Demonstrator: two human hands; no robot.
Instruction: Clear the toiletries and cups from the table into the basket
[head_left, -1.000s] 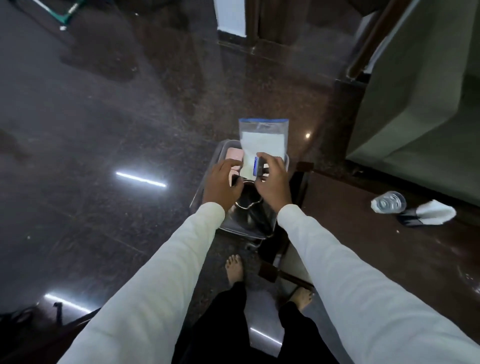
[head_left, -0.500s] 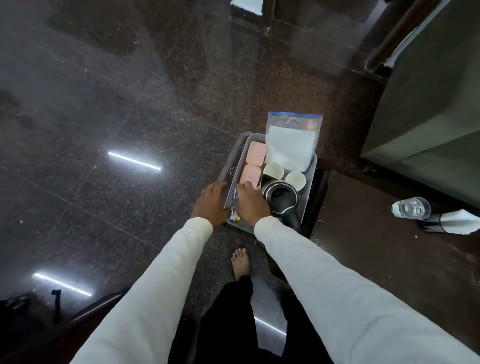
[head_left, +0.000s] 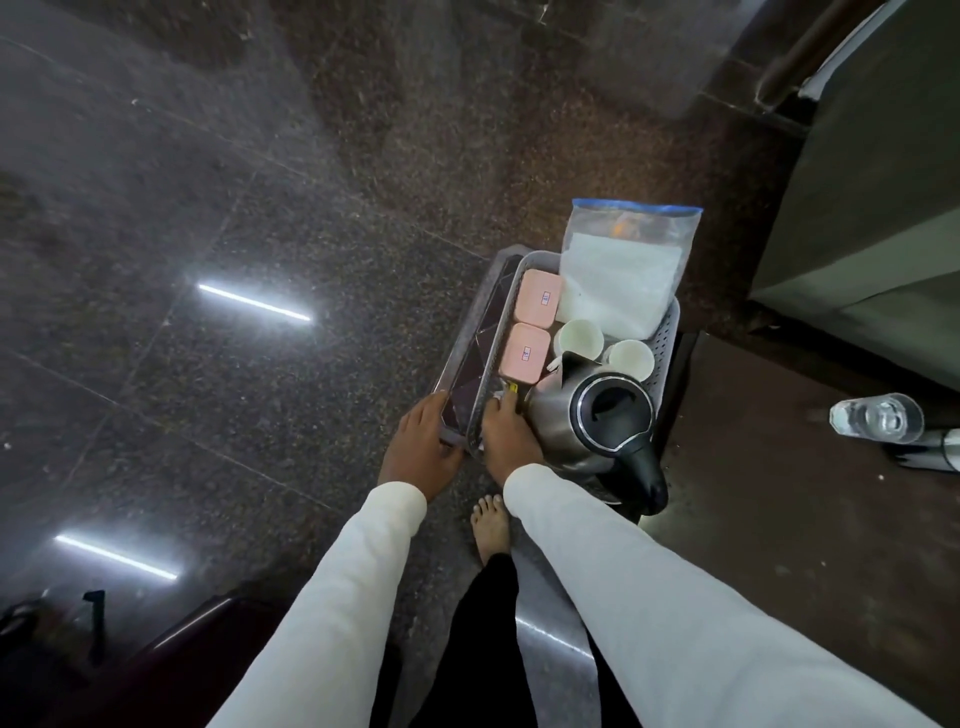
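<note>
A grey perforated basket (head_left: 668, 332) stands at the dark table's left end. It holds two pink boxes (head_left: 540, 299), two white cups (head_left: 579, 338), a steel kettle (head_left: 597, 415) and a clear zip bag (head_left: 623, 270) with white contents. A metal tray (head_left: 467, 358) stands on edge along the basket's left side. My left hand (head_left: 421, 447) grips the tray's near corner. My right hand (head_left: 509, 431) reaches into the basket's near left corner, its fingers curled on a small yellow-and-white item (head_left: 511, 388). A clear glass (head_left: 875, 418) stands on the table.
The brown table (head_left: 779, 519) extends to the right, with a dark object (head_left: 935, 452) lying beside the glass. A grey-green piece of furniture (head_left: 883, 208) rises behind it. Polished stone floor (head_left: 260, 208) lies to the left. My bare foot (head_left: 491, 525) is below the basket.
Both hands moved from the middle of the basket to its near left corner, uncovering the cups, pink boxes and kettle. The left hand took the tray's corner.
</note>
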